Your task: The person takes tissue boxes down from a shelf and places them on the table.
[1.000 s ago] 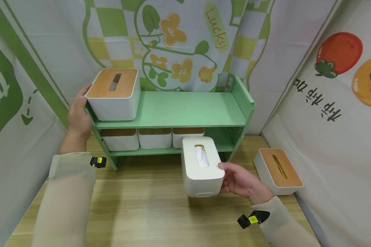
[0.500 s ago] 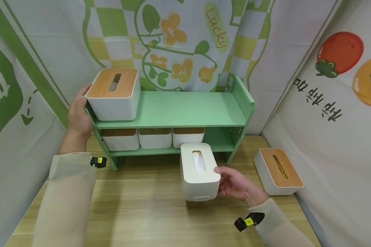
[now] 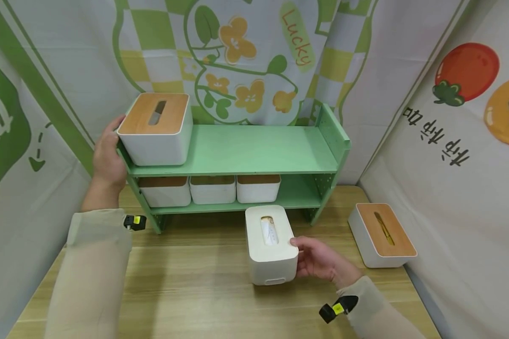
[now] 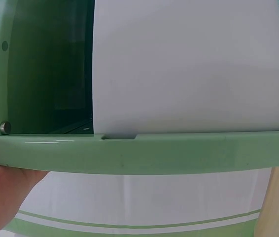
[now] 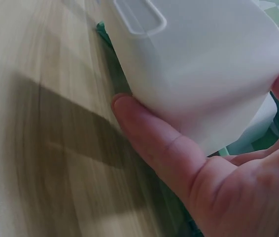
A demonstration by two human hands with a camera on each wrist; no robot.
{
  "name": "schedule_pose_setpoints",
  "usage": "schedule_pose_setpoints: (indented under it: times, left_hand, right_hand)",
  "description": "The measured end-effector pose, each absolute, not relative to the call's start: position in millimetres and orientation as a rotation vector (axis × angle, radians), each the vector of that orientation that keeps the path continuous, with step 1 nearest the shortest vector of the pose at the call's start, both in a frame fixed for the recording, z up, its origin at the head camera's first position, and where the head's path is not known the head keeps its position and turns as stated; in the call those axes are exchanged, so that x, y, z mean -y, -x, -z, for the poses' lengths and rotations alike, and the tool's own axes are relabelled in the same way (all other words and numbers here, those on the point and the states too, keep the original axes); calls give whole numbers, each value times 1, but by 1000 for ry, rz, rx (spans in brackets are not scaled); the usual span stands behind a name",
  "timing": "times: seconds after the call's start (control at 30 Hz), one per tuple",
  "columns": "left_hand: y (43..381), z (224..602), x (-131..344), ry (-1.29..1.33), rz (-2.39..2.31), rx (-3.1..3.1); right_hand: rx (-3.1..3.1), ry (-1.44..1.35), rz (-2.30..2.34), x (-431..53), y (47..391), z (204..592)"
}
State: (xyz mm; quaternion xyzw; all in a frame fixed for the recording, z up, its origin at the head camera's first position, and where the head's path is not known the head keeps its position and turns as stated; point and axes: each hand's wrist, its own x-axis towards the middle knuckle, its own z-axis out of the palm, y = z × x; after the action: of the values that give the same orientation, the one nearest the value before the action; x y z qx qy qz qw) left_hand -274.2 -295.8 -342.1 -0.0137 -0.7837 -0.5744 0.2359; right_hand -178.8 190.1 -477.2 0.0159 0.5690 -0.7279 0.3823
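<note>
In the head view my right hand [image 3: 322,261] grips a white tissue box [image 3: 275,242] by its right side, thumb on the lid's edge. The box has a cream lid with an oblong slot showing something white, and is tilted, apparently just above the table. The right wrist view shows a finger [image 5: 154,138] bent under the box's corner. My left hand [image 3: 110,157] holds the left side panel of a green two-tier shelf [image 3: 254,148], its fingertips partly hidden beside a wood-lidded tissue box [image 3: 157,127] on the top tier.
Three white boxes with brown lids, one a left-hand box [image 3: 165,192], line the lower tier; room shows at that tier's right end. A wood-lidded box [image 3: 383,235] stands on the table [image 3: 195,292] at right. Printed fabric walls [image 3: 407,84] surround the table.
My right hand has brought the cream-lidded tissue box toward me, lower and slightly left, away from the shelf's front. The left hand and the shelf have stayed in place.
</note>
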Motion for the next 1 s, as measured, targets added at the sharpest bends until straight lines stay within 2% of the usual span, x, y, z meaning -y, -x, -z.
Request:
schedule_pose_setpoints:
  times: [1.0]
  left_hand:
    - [274,343,296,32,1583,2165]
  right_hand:
    - [-1416,-183,1862,-200,180,515]
